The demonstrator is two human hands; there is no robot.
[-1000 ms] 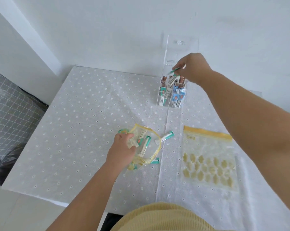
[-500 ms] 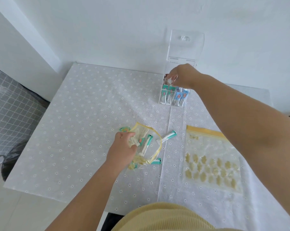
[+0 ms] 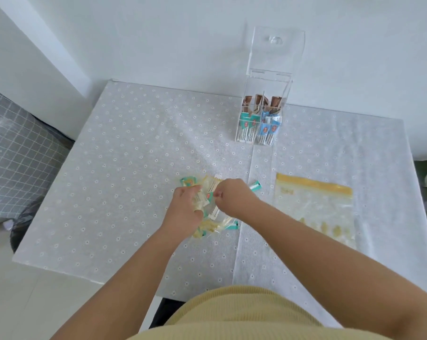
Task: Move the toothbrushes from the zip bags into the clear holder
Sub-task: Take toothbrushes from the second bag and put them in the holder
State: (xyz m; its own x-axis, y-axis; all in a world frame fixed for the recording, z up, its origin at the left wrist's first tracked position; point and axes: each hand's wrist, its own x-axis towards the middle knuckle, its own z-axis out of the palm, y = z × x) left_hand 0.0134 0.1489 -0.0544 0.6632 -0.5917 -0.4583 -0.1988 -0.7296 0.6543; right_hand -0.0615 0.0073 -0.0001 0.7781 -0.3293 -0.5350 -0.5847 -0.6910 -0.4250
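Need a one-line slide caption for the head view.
Both hands, left hand and right hand, work at the zip bag; clear holder stands open behind.

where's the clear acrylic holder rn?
In the head view, the clear acrylic holder stands at the table's far edge by the white wall, right of centre, lid up, beyond both hands and the flat yellow-topped zip bag.

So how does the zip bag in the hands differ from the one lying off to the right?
The held zip bag is crumpled and gripped by the left hand while the right hand reaches into its mouth; the flat zip bag lies spread out, untouched. The held zip bag has packaged toothbrushes in and around it; the flat one shows none. Both are clear with yellow trim and lie on the tablecloth.
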